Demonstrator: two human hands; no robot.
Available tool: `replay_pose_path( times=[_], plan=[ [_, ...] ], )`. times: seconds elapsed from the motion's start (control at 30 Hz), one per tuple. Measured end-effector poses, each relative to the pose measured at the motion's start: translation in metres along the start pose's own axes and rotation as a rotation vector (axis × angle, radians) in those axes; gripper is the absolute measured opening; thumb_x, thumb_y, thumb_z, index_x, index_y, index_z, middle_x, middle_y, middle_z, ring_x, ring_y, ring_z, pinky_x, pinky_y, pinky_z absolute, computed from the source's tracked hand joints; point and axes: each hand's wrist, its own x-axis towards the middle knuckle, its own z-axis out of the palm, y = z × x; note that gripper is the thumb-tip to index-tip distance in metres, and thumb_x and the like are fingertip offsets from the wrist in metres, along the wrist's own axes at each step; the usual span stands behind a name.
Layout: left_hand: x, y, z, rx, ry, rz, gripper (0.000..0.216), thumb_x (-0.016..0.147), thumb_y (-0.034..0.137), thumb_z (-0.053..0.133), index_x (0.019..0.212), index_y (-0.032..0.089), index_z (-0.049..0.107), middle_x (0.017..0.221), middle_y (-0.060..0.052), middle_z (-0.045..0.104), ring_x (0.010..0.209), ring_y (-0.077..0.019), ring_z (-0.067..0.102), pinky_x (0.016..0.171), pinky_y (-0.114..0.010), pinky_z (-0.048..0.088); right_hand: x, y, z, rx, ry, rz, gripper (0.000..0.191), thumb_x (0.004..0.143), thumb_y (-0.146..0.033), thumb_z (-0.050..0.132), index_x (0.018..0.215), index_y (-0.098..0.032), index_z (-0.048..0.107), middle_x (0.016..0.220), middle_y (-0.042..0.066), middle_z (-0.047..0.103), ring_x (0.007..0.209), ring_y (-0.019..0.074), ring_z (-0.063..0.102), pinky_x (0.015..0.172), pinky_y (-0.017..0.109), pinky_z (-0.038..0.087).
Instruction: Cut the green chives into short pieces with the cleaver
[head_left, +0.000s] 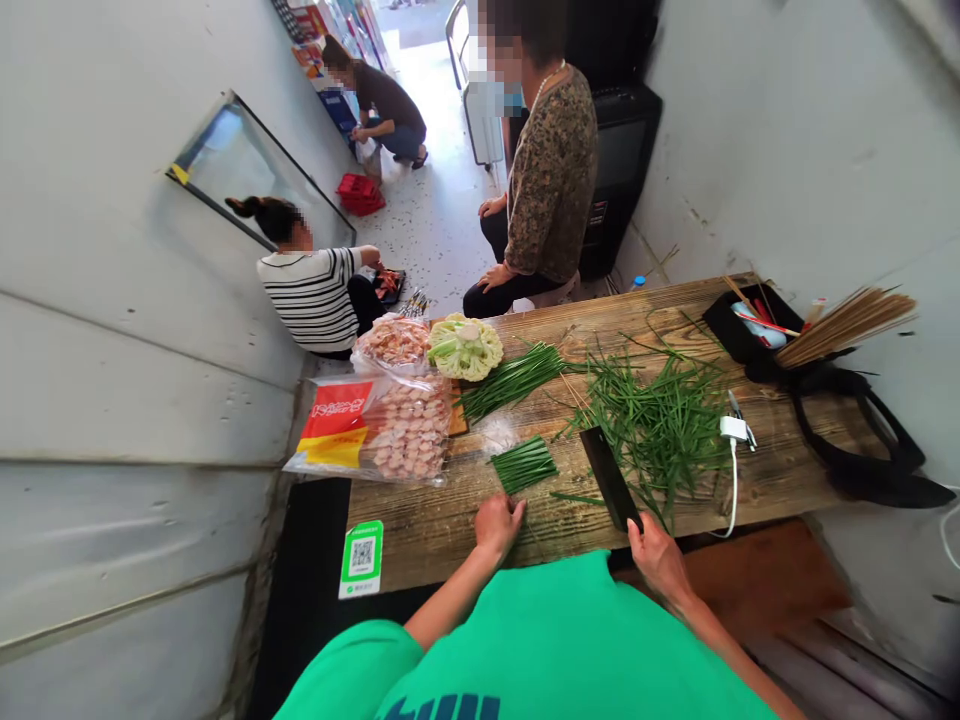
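My right hand (658,562) is closed around the handle of a dark-bladed cleaver (609,478), its blade slanting away over the table. My left hand (495,526) rests on the wood with curled fingers; whether anything is inside them is hidden. Just beyond it lies a short, neatly lined-up bundle of cut green chives (523,465). A longer bundle of chives (514,380) sits farther back. To the right of the cleaver, loose chives (660,420) spread in a tangled heap.
On the wooden table (442,545) are bagged meat pieces (409,425), a cauliflower (466,348), a white charger (733,428), skewers (847,320), a black box (739,325) and a QR card (361,560). Beyond it, one person sits (555,170) and two others (315,290) (390,105) are low down.
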Motion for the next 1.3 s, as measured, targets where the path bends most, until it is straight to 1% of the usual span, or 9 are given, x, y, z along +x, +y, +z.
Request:
replay_pose_path(
  times=[0.2, 0.47, 0.57, 0.67, 0.8, 0.9, 1.0, 1.1, 1.3],
  plan=[
    [0.011, 0.000, -0.006, -0.016, -0.003, -0.126, 0.039, 0.090, 0.034, 0.039, 0.080, 0.016, 0.072, 0.088, -0.012, 0.073, 0.080, -0.0199, 0.067, 0.060, -0.025, 0.036, 0.003, 0.000, 0.004, 0.077, -0.005, -0.054, 0.035, 0.092, -0.041, 0.029, 0.083, -0.019, 0.054, 0.063, 0.006, 0.063, 0.058, 0.0191, 0.060, 0.053, 0.027, 0.033],
    [-0.008, -0.077, -0.034, 0.102, 0.061, -0.152, 0.036, 0.091, 0.034, 0.039, 0.081, 0.016, 0.068, 0.089, -0.011, 0.072, 0.082, -0.0203, 0.066, 0.061, -0.025, 0.036, 0.019, -0.015, 0.003, 0.135, -0.066, -0.081, 0.040, 0.089, -0.044, 0.026, 0.084, -0.018, 0.055, 0.067, 0.011, 0.066, 0.064, 0.0231, 0.065, 0.057, 0.029, 0.037],
    [-0.015, -0.081, -0.047, 0.234, 0.118, -0.078, 0.045, 0.092, 0.046, 0.038, 0.075, 0.017, 0.068, 0.082, -0.011, 0.070, 0.076, -0.0219, 0.065, 0.058, -0.026, 0.034, 0.025, -0.019, 0.002, 0.173, -0.101, -0.095, 0.040, 0.089, -0.043, 0.025, 0.086, -0.018, 0.056, 0.068, 0.011, 0.067, 0.065, 0.0229, 0.065, 0.058, 0.029, 0.039],
    [0.001, -0.046, -0.067, 0.166, 0.223, 0.037, 0.043, 0.092, 0.044, 0.042, 0.074, 0.014, 0.068, 0.082, -0.013, 0.069, 0.076, -0.0219, 0.064, 0.061, -0.026, 0.035, 0.025, -0.014, 0.001, 0.185, -0.111, -0.092, 0.040, 0.089, -0.043, 0.025, 0.085, -0.018, 0.056, 0.066, 0.010, 0.067, 0.063, 0.0240, 0.065, 0.056, 0.029, 0.038],
    [0.064, 0.049, -0.086, -0.118, 0.222, 0.177, 0.034, 0.091, 0.036, 0.047, 0.081, 0.016, 0.072, 0.083, -0.009, 0.071, 0.078, -0.0178, 0.062, 0.068, -0.025, 0.037, 0.014, 0.005, 0.003, 0.229, -0.098, -0.108, 0.041, 0.091, -0.045, 0.026, 0.084, -0.019, 0.056, 0.065, 0.008, 0.066, 0.063, 0.0237, 0.065, 0.055, 0.029, 0.037],
    [0.121, 0.121, -0.082, -0.215, 0.184, 0.191, 0.030, 0.089, 0.036, 0.051, 0.085, 0.017, 0.074, 0.083, -0.005, 0.073, 0.074, -0.0138, 0.062, 0.067, -0.022, 0.038, 0.002, 0.020, 0.005, 0.274, -0.097, -0.111, 0.041, 0.094, -0.047, 0.026, 0.085, -0.021, 0.056, 0.065, 0.006, 0.066, 0.061, 0.0216, 0.064, 0.056, 0.028, 0.039],
    [0.163, 0.170, -0.069, -0.274, 0.154, 0.148, 0.030, 0.087, 0.035, 0.053, 0.084, 0.014, 0.075, 0.081, -0.007, 0.073, 0.071, -0.0148, 0.062, 0.065, -0.023, 0.038, -0.010, 0.031, 0.006, 0.301, -0.097, -0.095, 0.042, 0.096, -0.050, 0.025, 0.084, -0.023, 0.055, 0.065, 0.004, 0.065, 0.060, 0.0201, 0.064, 0.056, 0.027, 0.040],
    [0.187, 0.193, -0.058, -0.310, 0.135, 0.081, 0.032, 0.086, 0.032, 0.054, 0.074, 0.010, 0.073, 0.074, -0.011, 0.071, 0.068, -0.0174, 0.063, 0.062, -0.025, 0.038, -0.018, 0.040, 0.010, 0.351, -0.093, -0.092, 0.042, 0.096, -0.052, 0.025, 0.081, -0.024, 0.053, 0.066, 0.003, 0.065, 0.058, 0.0180, 0.062, 0.055, 0.026, 0.041],
    [0.200, 0.200, -0.053, -0.468, 0.106, -0.018, 0.023, 0.082, 0.024, 0.054, 0.072, 0.010, 0.068, 0.066, -0.008, 0.068, 0.062, -0.0164, 0.063, 0.061, -0.024, 0.042, -0.015, 0.048, 0.018, 0.325, -0.061, -0.135, 0.043, 0.097, -0.048, 0.022, 0.081, -0.021, 0.053, 0.064, 0.003, 0.062, 0.057, 0.0171, 0.060, 0.054, 0.025, 0.038]
  ],
)
